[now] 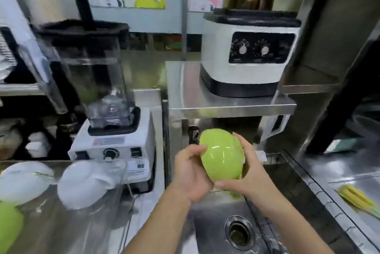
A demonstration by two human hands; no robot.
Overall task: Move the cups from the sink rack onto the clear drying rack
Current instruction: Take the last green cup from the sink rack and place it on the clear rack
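Note:
A light green cup [221, 156] is held bottom-up in the air over the steel sink [207, 231], with both hands on it. My left hand [190, 173] grips its left side and my right hand [245, 173] wraps its right side and rim. The sink rack [287, 175], a dark wire basket, lies across the sink's right part just behind my right hand. At the lower left stands the clear drying rack [121, 183] holding two upturned white cups [82, 184] [22, 181] and a green cup [9, 227] at the frame edge.
A white blender [115, 146] with a clear jar stands left of the sink. A steel shelf [230, 105] above the sink carries a white machine [246, 58] with two knobs. The sink drain [239, 233] is below my hands. Yellow-green brushes [357, 198] lie at the right.

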